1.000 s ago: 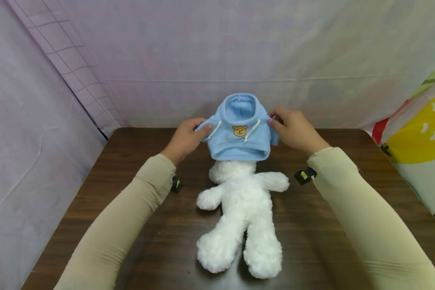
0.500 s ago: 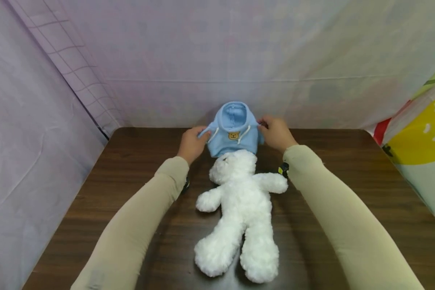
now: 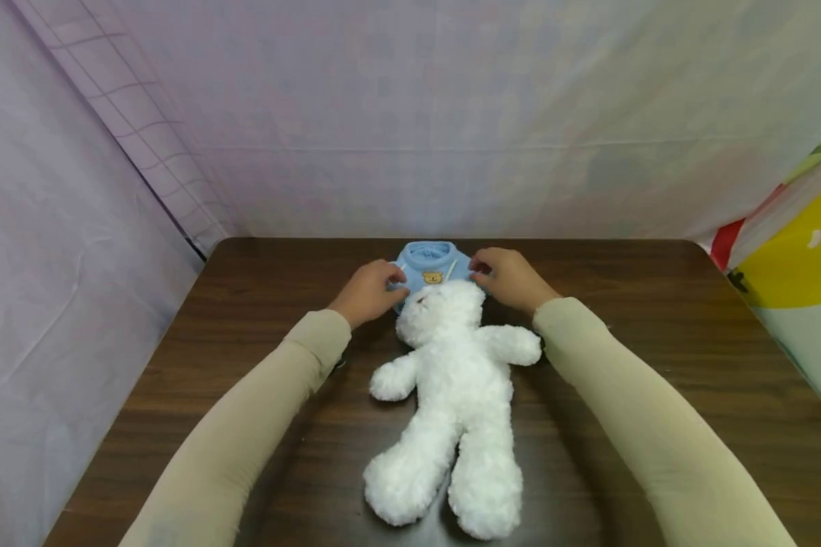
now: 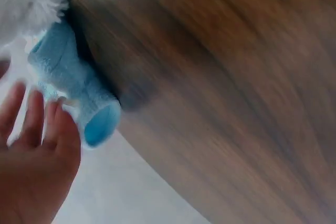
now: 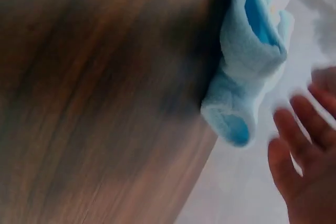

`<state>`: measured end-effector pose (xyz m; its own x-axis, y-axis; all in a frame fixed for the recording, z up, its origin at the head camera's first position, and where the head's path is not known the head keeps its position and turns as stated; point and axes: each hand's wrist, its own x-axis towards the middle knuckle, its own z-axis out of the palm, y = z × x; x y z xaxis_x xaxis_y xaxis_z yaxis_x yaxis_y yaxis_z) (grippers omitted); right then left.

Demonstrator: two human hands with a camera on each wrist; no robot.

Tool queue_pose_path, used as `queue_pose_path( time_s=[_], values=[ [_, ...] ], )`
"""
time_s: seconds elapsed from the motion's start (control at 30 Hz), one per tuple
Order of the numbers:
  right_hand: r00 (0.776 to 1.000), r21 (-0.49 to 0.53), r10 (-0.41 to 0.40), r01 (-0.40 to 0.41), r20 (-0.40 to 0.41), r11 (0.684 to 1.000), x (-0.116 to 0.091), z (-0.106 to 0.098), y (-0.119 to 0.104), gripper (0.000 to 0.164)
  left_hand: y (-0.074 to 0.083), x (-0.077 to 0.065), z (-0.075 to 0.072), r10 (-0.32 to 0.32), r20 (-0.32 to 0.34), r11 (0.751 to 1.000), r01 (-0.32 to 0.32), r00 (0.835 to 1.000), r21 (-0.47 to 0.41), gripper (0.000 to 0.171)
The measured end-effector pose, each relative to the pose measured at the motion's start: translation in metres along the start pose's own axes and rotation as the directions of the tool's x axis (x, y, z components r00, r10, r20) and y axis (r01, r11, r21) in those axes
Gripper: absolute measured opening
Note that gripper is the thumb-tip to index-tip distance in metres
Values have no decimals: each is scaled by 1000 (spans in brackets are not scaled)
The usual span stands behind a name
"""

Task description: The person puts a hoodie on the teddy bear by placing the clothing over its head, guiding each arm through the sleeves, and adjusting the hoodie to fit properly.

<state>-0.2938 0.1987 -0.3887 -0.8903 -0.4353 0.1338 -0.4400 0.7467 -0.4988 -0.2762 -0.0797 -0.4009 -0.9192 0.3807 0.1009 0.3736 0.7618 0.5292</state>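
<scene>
Hoodie (image 3: 413, 272): light blue, located at the far edge of the tabletop (image 3: 246, 327), centred between the two rounded far corners. Its neck opening lies at that edge, facing up and toward the backdrop (image 3: 417, 114), which rises directly behind. A bear patch (image 3: 433, 278) faces upward on the chest.

Doll (image 3: 461, 387): white, laid lengthwise, feet toward the near side. The head overlaps the lower part of the hoodie in the head view; whether it rests on the fabric cannot be told. The arms extend out to either side.

Left hand (image 3: 367, 292): beside the hoodie's left side, fingers spread and thumb apart, grasping nothing. Right hand (image 3: 509, 279): beside the opposite side, fingers likewise spread, grasping nothing. Fingertip contact with the fabric cannot be determined.

Clearance: the tabletop extends widely outward from each hand to its side edges. Little depth remains behind the hoodie. Inward room is narrow, with the hoodie and the doll's head between the hands. Both forearms pass outside the doll; the right cuff (image 3: 568, 327) is near the doll's arm.
</scene>
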Motion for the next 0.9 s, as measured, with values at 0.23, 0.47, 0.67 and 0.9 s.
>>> queue_pose_path(
  time_s=[0.23, 0.47, 0.67, 0.9],
  values=[
    [968, -42, -19, 31, 248, 999, -4, 12, -3, 20, -5, -7, 7, 68, 213, 976, -109, 975, 187, 30],
    [959, -80, 40, -18, 281, 997, -4, 12, -9, 19, -2, -18, 10, 68, 238, 977, -113, 969, 180, 26],
    [965, 26, 36, -45, 261, 999, -6, -1, -20, 25, -2, -22, 5, 44, 234, 999, -50, 971, 21, 14],
    [935, 297, 107, -214, 338, 931, -8, -18, -24, 20, 2, -27, -1, -143, 349, 901, 268, 926, -341, 24]
  ],
)
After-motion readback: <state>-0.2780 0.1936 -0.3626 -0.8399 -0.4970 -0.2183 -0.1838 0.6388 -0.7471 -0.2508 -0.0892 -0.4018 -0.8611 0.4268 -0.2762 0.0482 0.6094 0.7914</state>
